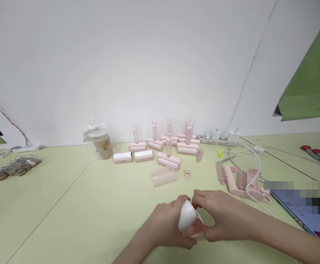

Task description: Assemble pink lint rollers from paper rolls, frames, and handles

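Note:
Both of my hands meet low at the centre of a pale green table (66, 205). My left hand (165, 223) is wrapped round a white roll (186, 215), end-on to the camera. My right hand (220, 216) pinches at the roll's right side, where a bit of pink plastic shows. Beyond the hands lie a clear pink cover (164, 176) and a small pink ring piece (187, 173). Further back stand several pink lint rollers (176, 145) with upright handles, and two white rolls (134, 156) lying flat.
A bagged cup of beige drink (101, 143) stands left of the rollers. Pink roller frames (242, 181) and a white cable (255, 165) lie at right, near a power strip (217, 139). Red-handled tools (317, 154) are far right; small packets (14, 167) far left.

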`<action>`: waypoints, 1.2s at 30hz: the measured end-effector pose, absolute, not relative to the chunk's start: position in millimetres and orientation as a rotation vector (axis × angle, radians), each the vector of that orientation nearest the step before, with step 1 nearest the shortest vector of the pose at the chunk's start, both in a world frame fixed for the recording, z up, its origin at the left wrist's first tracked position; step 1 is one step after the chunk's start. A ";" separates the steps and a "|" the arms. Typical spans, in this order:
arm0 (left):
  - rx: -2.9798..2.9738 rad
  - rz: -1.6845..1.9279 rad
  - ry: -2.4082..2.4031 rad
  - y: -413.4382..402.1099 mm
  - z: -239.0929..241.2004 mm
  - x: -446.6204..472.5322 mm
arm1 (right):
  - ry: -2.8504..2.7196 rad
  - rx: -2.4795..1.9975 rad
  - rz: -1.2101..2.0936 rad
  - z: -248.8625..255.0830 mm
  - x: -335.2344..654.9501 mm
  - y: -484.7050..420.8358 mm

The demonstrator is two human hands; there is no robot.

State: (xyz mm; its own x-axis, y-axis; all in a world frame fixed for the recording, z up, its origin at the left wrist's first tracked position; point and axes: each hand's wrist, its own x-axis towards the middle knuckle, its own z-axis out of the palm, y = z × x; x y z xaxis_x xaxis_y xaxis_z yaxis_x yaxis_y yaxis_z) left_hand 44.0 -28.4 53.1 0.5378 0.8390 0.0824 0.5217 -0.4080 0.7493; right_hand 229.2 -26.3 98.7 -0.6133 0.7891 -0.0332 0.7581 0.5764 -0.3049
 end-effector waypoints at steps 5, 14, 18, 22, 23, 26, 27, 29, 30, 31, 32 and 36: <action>2.109 0.367 1.055 -33.2 60.6 39.3 | -2.780 -1.191 0.544 97.0 224.9 -33.6; 2.157 0.443 1.019 -39.6 72.0 34.8 | -2.744 -1.114 0.617 101.6 233.1 -32.9; 2.161 0.517 0.996 -36.5 69.2 36.6 | -2.755 -1.146 0.625 106.8 236.3 -28.5; 2.178 0.500 0.965 -36.2 65.9 39.3 | -2.821 -1.292 0.674 118.1 238.9 -27.9; 2.194 0.479 0.953 -36.5 66.2 39.2 | -2.842 -1.303 0.671 121.1 240.6 -27.7; 2.180 0.446 0.951 -35.5 69.2 37.8 | -2.836 -1.339 0.822 127.7 251.1 -23.4; 2.145 0.457 0.972 -34.4 70.3 37.7 | -2.788 -1.372 0.902 128.0 255.7 -20.5; 2.038 0.514 1.030 -31.9 71.4 39.2 | -2.633 -1.453 1.003 123.6 262.6 -14.2; 1.970 0.572 1.066 -30.8 71.3 41.1 | -2.542 -1.453 1.053 118.5 263.6 -11.6; 1.897 0.648 1.098 -30.2 70.8 43.5 | -2.439 -1.400 1.129 111.6 262.1 -9.8; 1.823 0.731 1.118 -30.2 70.0 46.2 | -2.315 -1.303 1.231 103.0 258.3 -9.1; 1.647 0.866 1.036 -30.4 65.2 50.6 | -1.690 -0.952 1.563 64.4 230.7 -13.7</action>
